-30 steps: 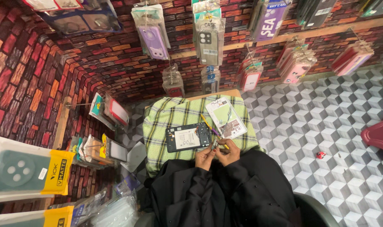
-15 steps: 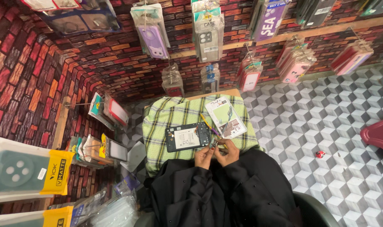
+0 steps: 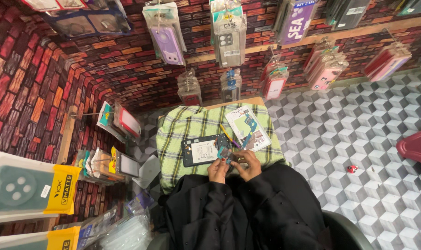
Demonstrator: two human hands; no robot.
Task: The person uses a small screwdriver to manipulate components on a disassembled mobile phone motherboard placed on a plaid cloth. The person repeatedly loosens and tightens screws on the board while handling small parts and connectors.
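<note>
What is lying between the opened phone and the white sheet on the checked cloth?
In the head view, thin yellow and purple tools lie between the opened phone and the white sheet.

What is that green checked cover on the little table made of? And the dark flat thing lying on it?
The green checked cover looks like soft woven cloth: it drapes over the table edges and wrinkles. The dark flat thing, beside the left hand and right hand, seems to be an opened phone, probably hard plastic and metal with a matte look; too small to be sure.
</note>
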